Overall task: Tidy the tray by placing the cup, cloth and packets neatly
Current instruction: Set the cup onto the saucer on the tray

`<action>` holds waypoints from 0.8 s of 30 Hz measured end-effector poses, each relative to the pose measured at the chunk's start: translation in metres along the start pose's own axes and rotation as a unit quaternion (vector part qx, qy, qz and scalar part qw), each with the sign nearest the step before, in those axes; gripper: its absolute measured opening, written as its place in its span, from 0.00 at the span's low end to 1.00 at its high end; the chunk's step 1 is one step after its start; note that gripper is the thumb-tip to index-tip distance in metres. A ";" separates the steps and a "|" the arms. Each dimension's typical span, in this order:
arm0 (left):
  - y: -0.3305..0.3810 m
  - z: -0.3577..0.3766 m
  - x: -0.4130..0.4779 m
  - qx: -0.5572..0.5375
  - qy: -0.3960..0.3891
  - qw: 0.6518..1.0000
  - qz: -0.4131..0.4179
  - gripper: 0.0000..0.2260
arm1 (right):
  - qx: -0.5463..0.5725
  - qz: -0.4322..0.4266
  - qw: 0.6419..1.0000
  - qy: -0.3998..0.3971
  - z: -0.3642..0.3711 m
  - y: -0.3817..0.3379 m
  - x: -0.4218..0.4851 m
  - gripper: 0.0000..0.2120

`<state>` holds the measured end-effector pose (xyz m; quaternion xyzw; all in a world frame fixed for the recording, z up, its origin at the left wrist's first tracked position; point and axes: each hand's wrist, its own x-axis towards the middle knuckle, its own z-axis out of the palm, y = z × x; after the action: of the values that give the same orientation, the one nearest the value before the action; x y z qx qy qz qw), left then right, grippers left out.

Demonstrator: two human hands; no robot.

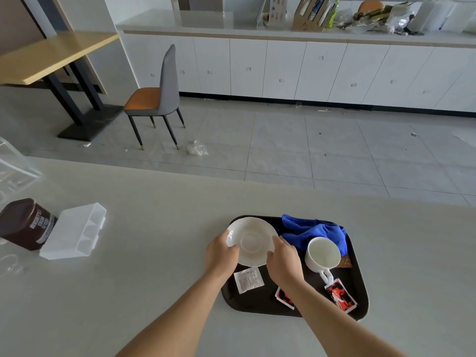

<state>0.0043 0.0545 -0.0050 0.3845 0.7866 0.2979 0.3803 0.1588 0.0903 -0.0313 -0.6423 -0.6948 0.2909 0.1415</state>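
A dark brown tray (pixel 359 287) lies on the pale counter. A white saucer (pixel 251 240) sits tilted at its far left corner; my left hand (pixel 221 253) grips its left rim and my right hand (pixel 284 258) grips its right rim. A crumpled blue cloth (pixel 313 231) lies at the tray's back. In front of it a white cup (pixel 323 255) leans on its side, handle toward me. A white packet (pixel 248 279) lies near the left edge. Two red packets (pixel 340 295) (pixel 283 297) lie at the front; my right forearm partly hides one. A brown packet (pixel 345 261) peeks out behind the cup.
A brown cocoa tin (pixel 24 224) lies on its side at the counter's left, against a clear plastic box (pixel 74 231). A glass (pixel 10 264) stands at the far left. Beyond the counter edge are floor tiles, a chair (pixel 157 99) and white cabinets.
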 end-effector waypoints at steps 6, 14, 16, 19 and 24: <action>0.000 0.002 0.002 -0.038 0.011 0.999 -0.005 0.26 | -0.001 -0.008 1.000 -0.015 0.007 -0.003 0.001 0.20; -0.005 -0.003 0.003 -0.072 -0.012 0.997 0.018 0.18 | 0.034 0.004 0.999 -0.005 0.005 0.005 -0.007 0.22; -0.003 -0.004 0.005 -0.073 -0.020 0.997 0.005 0.20 | 0.034 0.008 0.999 -0.004 0.007 0.005 -0.010 0.21; 0.000 -0.006 0.007 -0.082 -0.034 0.996 0.005 0.16 | 0.035 0.009 0.999 -0.010 0.007 0.005 -0.012 0.22; -0.009 -0.004 0.005 -0.128 -0.018 0.991 -0.024 0.30 | 0.043 0.018 0.999 -0.014 0.006 0.005 -0.015 0.23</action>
<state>-0.0048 0.0532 -0.0112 0.3186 0.7439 0.3800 0.4480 0.1613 0.0739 -0.0365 -0.6437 -0.6719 0.3325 0.1539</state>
